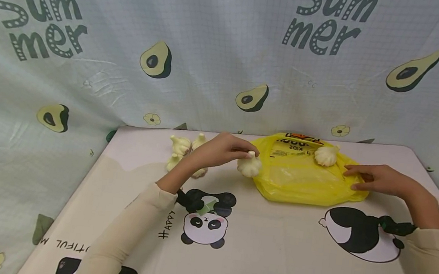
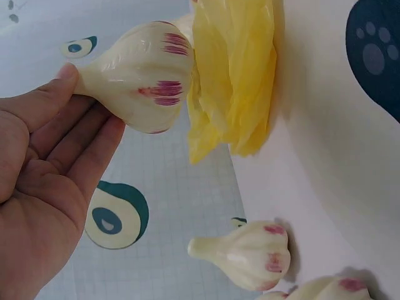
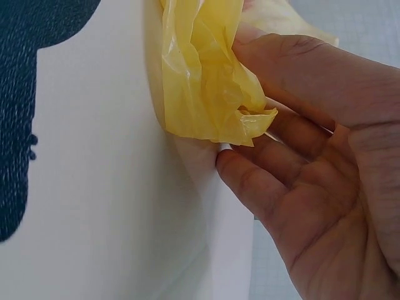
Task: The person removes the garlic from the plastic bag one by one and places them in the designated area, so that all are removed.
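Observation:
My left hand (image 1: pixel 224 150) pinches a garlic bulb (image 1: pixel 249 166) by its stem, right at the left edge of a yellow plastic bag (image 1: pixel 296 183). In the left wrist view this garlic bulb (image 2: pixel 140 78) shows purple streaks, with thumb and fingers around its neck. At the bag's right end my right hand (image 1: pixel 383 180) holds the plastic. Crumpled yellow plastic (image 3: pixel 206 81) lies between its thumb and fingers in the right wrist view. Another garlic bulb (image 1: pixel 326 155) lies at the bag's upper right, near the right hand.
Several more garlic bulbs (image 1: pixel 180 145) sit grouped at the table's back left, partly hidden behind the left forearm. The light table cover (image 1: pixel 259 251) carries panda prints. A curtain (image 1: pixel 204 30) with avocado prints hangs just behind the table's back edge.

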Motion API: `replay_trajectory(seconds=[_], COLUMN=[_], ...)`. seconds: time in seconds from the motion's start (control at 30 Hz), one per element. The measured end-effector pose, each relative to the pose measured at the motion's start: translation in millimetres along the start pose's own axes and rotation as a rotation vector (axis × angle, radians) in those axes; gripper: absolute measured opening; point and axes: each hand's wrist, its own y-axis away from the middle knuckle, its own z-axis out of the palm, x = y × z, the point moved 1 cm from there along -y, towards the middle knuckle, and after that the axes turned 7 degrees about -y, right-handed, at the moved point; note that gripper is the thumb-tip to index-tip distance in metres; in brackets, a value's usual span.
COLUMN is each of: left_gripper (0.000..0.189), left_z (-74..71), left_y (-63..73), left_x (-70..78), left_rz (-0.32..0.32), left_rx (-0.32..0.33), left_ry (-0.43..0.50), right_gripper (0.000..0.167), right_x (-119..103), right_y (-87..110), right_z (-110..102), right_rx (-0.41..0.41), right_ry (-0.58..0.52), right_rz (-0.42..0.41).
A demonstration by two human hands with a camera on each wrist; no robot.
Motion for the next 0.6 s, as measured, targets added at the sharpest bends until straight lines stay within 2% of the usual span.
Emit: replay_trajectory(seconds=[0.3,0.6], left_gripper=[0.023,0.025], left_z=[-5.4,-11.2], left_y=[15.1,28.1], left_x=[-8.3,-15.1], left_rz=[0.005,-0.025], left_rx=[0.037,0.055], left_ry=[0.001,0.032], right_gripper=[0.049,0.048], right_x=[-2,-2], right_y=[0.0,0.3], right_z=[1,1], right_rx=[0.004,0.007], right_ry=[0.015,0.022], right_rz=[0.01,0.006])
